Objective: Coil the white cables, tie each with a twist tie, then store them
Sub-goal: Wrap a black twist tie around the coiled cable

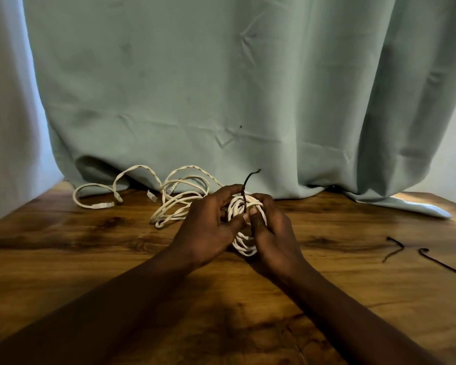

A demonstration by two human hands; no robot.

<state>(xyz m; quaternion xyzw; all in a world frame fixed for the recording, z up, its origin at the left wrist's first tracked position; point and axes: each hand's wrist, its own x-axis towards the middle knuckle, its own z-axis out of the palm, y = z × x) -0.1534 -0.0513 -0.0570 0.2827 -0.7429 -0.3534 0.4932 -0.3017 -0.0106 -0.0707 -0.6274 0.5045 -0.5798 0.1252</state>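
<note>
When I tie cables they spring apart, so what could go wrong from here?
1. The twist tie lies across the coiled cable with its end sticking up, seemingly not yet twisted. If the left hand or right hand eases its grip, the loops may spring apart.
2. The loose cables lie close behind it, so a strand could get caught in the tie.

Loose cable (172, 206) lies left, twist ties (401, 247) right, curtain (221, 88) close behind.
</note>
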